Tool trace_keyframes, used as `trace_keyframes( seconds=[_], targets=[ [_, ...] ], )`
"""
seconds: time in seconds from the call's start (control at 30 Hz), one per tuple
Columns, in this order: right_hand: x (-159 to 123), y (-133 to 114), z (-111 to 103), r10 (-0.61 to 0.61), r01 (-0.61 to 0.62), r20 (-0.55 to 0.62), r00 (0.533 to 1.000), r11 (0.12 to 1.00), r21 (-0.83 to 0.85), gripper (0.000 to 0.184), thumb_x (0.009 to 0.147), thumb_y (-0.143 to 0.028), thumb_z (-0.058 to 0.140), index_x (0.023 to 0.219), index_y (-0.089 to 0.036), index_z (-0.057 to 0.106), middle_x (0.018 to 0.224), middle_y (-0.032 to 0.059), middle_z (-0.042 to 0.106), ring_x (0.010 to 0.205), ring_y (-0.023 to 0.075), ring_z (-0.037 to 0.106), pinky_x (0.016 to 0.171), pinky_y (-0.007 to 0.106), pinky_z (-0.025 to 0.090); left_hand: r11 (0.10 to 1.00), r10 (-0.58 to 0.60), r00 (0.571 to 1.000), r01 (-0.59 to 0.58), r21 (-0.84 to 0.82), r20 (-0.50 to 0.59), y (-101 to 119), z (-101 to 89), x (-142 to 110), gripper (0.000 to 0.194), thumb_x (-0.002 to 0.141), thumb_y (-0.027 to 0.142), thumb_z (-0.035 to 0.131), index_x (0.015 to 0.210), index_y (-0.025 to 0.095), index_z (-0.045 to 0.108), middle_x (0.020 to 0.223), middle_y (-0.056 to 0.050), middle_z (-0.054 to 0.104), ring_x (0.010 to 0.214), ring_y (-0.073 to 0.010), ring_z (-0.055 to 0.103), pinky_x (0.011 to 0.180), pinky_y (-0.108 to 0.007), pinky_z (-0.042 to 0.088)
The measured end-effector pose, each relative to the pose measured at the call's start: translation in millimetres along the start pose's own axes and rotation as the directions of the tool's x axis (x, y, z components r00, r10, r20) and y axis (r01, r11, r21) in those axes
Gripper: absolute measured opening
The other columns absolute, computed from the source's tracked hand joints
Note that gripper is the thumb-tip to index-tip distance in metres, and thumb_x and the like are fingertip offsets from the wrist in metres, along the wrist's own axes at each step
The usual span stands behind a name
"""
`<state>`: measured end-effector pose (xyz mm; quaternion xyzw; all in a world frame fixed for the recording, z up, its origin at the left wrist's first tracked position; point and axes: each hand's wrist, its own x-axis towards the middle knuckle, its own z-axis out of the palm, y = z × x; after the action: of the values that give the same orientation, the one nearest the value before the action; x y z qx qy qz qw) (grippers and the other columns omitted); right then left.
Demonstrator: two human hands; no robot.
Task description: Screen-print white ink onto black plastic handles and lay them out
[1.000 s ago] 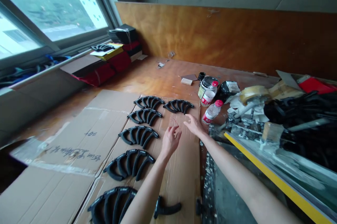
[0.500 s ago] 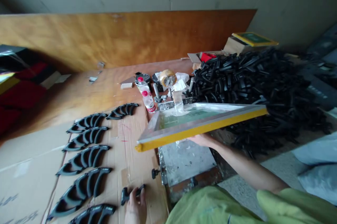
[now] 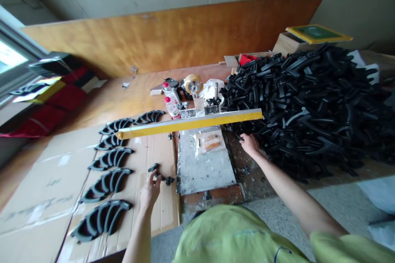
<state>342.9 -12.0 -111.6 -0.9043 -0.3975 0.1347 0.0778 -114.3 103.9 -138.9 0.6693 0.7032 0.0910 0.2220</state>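
On the cardboard, my left hand (image 3: 150,191) has its fingers closed round a black curved plastic part (image 3: 153,167). My right hand (image 3: 249,144) is at the near left edge of a heap of similar black parts (image 3: 286,102); its fingers are pinched on a small dark piece, mostly hidden. Between the hands lies a pale flat base plate (image 3: 206,172) with an orange-marked patch (image 3: 211,143) on it. Above the plate, a printing screen frame (image 3: 191,124) is tilted up, seen almost edge-on with its yellow side towards me.
Several nested rows of black curved parts (image 3: 103,219) lie on the cardboard (image 3: 46,197) at left. Behind the frame stand red-capped bottles (image 3: 171,107) and a tape roll (image 3: 193,84). Another yellow-edged screen (image 3: 319,33) rests on a box at back right. Dark knobs (image 3: 169,180) project beside the plate.
The screen frame has tilted up, uncovering more of the plate. My right hand has left the frame and moved to the heap. My left hand stays with the black part; the view has shifted.
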Motion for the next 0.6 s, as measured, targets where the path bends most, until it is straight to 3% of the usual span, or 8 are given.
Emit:
trace_keyframes(
  seconds=[0.03,0.1,0.2,0.27,0.4,0.5,0.6],
  targets=[
    [-2.2,-1.5,-5.0,-0.023,0.023,-0.021,1.000,0.999,0.035,0.032,0.088,-0.024,0.055,0.119,-0.023,0.064,0.105,0.0102,0.065,0.103,0.0233,0.056,0.086,0.032,0.040,0.997,-0.036,0.999,0.037,-0.067,0.012,-1.2,-1.5,-6.3,0.036,0.085,0.039,0.053,0.118,0.025,0.057,0.069,0.001,0.065,0.055,-0.0146,0.060,0.052,-0.023,0.042],
    [-6.1,-12.7,-14.8,-0.179,0.185,-0.068,0.981,0.978,0.096,0.031,0.088,-0.024,0.055,0.118,-0.025,0.065,0.107,0.0079,0.066,0.104,0.0229,0.054,0.091,0.033,0.038,0.970,-0.084,0.995,0.093,-0.225,0.045,0.8,-3.0,-18.5,0.041,0.084,0.046,0.052,0.119,0.025,0.057,0.074,0.000,0.065,0.057,-0.0152,0.061,0.052,-0.024,0.045],
    [-9.8,-51.0,-19.4,-0.516,0.525,-0.100,0.851,0.842,0.125,0.029,0.090,-0.022,0.053,0.115,-0.025,0.066,0.114,0.0059,0.065,0.109,0.0224,0.050,0.096,0.034,0.034,0.900,-0.062,0.996,0.082,-0.427,0.061,19.0,-2.0,-29.2,0.053,0.081,0.056,0.051,0.121,0.021,0.057,0.078,-0.002,0.063,0.062,-0.0165,0.063,0.054,-0.027,0.050],
    [-9.8,-81.0,-14.1,-0.648,0.653,-0.081,0.758,0.751,0.099,0.029,0.092,-0.020,0.049,0.114,-0.024,0.068,0.114,0.0054,0.065,0.108,0.0221,0.049,0.095,0.035,0.033,0.853,-0.009,1.000,0.023,-0.521,0.030,37.9,-2.1,-30.2,0.059,0.078,0.059,0.052,0.122,0.019,0.058,0.078,-0.002,0.061,0.063,-0.0158,0.062,0.055,-0.027,0.051],
    [-6.3,-115.1,1.5,-0.742,0.740,0.008,0.671,0.670,0.066,0.031,0.094,-0.022,0.045,0.114,-0.023,0.068,0.107,0.0062,0.066,0.106,0.0217,0.048,0.091,0.033,0.033,0.783,0.072,0.997,-0.075,-0.617,-0.030,74.8,-15.7,-27.7,0.058,0.078,0.060,0.054,0.119,0.019,0.061,0.081,-0.002,0.061,0.063,-0.0125,0.059,0.056,-0.025,0.051],
    [-6.6,-115.5,7.7,-0.759,0.758,0.019,0.651,0.651,0.047,0.034,0.096,-0.024,0.040,0.120,-0.023,0.065,0.109,0.0070,0.064,0.109,0.0218,0.047,0.092,0.032,0.034,0.739,0.120,0.991,-0.124,-0.663,-0.053,103.0,-41.7,-25.1,0.055,0.079,0.057,0.058,0.118,0.019,0.061,0.080,-0.002,0.062,0.062,-0.0110,0.058,0.056,-0.023,0.051],
    [-11.8,-110.7,11.7,-0.759,0.758,0.012,0.651,0.651,0.036,0.040,0.096,-0.020,0.037,0.128,-0.024,0.060,0.116,0.0075,0.062,0.113,0.0219,0.046,0.096,0.033,0.033,0.607,0.186,0.970,-0.236,-0.759,-0.153,142.7,-78.2,-17.8,0.056,0.080,0.054,0.059,0.123,0.019,0.057,0.078,0.000,0.061,0.059,-0.0089,0.056,0.054,-0.020,0.049]
  ],
)
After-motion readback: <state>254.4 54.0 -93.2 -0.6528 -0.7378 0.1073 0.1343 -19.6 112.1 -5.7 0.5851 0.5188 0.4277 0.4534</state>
